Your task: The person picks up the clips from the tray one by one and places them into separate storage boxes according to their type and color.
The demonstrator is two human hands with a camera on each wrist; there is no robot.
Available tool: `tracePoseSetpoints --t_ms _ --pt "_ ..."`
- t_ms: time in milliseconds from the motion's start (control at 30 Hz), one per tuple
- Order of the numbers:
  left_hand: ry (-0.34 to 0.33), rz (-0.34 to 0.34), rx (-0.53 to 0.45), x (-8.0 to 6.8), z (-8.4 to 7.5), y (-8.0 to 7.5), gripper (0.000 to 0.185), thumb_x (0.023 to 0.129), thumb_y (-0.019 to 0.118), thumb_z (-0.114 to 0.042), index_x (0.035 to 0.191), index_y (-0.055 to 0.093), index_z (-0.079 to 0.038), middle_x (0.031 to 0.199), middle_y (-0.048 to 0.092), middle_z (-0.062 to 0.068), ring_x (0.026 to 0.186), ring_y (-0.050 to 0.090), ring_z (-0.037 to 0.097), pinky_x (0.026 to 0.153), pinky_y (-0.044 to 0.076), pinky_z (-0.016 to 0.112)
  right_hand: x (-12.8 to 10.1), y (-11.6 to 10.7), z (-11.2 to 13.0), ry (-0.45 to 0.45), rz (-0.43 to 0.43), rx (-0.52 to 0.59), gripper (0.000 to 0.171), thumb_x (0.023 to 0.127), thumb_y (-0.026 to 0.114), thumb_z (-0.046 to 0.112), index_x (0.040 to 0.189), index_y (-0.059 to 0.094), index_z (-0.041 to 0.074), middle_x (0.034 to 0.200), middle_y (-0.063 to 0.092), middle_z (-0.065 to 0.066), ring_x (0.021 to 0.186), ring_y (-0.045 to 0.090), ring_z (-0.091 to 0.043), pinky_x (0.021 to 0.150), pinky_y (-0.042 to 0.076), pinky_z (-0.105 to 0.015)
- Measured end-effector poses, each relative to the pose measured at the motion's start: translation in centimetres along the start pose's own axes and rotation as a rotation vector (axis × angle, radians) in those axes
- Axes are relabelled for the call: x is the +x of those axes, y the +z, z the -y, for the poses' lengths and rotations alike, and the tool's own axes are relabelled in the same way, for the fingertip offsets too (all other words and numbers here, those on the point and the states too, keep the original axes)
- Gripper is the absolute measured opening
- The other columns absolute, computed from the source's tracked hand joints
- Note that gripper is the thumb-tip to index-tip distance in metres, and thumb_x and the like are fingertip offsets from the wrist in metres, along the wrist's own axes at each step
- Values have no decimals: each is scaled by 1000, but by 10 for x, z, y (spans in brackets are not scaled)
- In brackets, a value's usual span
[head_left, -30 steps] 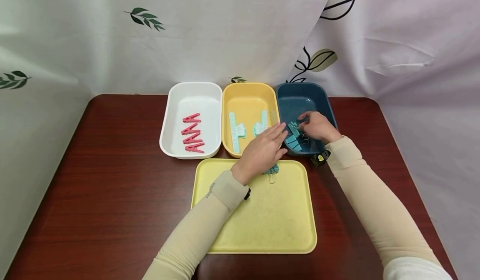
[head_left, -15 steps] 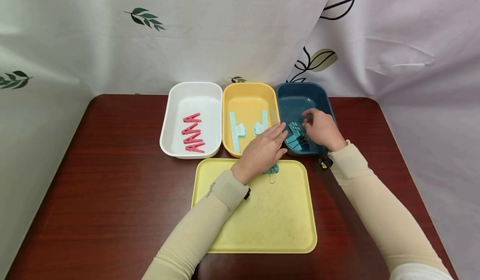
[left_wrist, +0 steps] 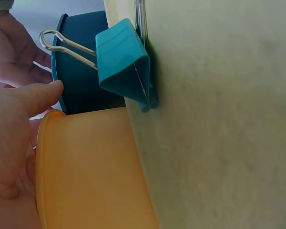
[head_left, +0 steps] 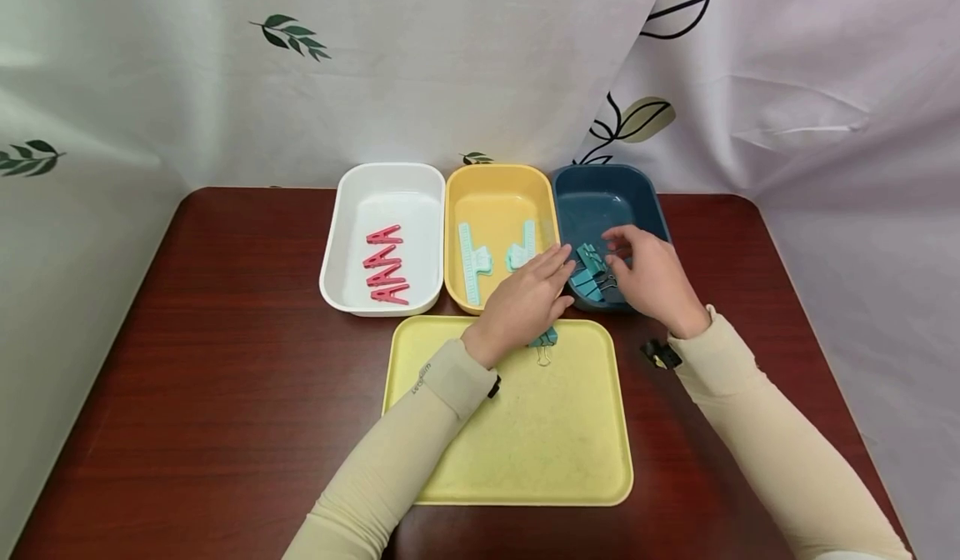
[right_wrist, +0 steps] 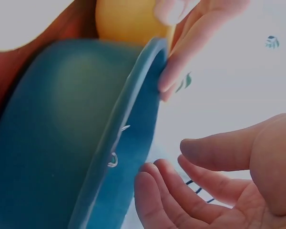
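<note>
My left hand (head_left: 525,295) lies flat across the near rims of the yellow bin (head_left: 498,178) and the dark blue bin (head_left: 600,178), fingers straight and holding nothing. Just below it a teal binder clip (head_left: 543,341) sits on the far edge of the yellow tray (head_left: 540,443); the left wrist view shows this binder clip (left_wrist: 121,67) close up beside my thumb. My right hand (head_left: 647,272) hovers over the blue bin's near right part, fingers loosely spread and empty. Several teal binder clips (head_left: 588,270) lie in that bin between my hands.
A white bin (head_left: 352,193) at the left holds several pink clothespins (head_left: 384,264). The yellow bin holds pale teal clips (head_left: 474,262). All stand on a dark red table (head_left: 225,377) with a curtain close behind the bins.
My right hand has drawn back toward me and to the right, off the clips in the blue bin. My left hand has stayed in place.
</note>
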State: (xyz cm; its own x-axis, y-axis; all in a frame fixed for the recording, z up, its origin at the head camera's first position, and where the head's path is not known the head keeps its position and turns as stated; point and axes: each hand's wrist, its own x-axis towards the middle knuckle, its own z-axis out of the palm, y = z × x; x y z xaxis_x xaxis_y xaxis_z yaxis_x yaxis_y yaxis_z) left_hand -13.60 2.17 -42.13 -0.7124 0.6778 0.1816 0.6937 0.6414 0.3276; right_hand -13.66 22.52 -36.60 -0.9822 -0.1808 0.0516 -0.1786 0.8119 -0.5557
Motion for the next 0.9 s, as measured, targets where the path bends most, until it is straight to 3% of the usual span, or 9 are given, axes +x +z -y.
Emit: tracePoseSetpoints --t_ms 500,900 --pt "6 -16 -5 -1 0 1 53 103 59 -28 145 50 2 159 34 18 150 25 28 120 19 32 -33 -1 15 -47 39 52 31 99 61 4 129 60 -4 112 65 -19 99 64 -30 83 55 -51" --pt "5 -24 -20 -1 1 0 51 104 59 -27 145 50 2 159 34 18 150 27 26 120 19 30 -49 18 12 -69 116 47 13 99 62 5 110 69 1 94 70 -8 79 66 -19 73 55 -41"
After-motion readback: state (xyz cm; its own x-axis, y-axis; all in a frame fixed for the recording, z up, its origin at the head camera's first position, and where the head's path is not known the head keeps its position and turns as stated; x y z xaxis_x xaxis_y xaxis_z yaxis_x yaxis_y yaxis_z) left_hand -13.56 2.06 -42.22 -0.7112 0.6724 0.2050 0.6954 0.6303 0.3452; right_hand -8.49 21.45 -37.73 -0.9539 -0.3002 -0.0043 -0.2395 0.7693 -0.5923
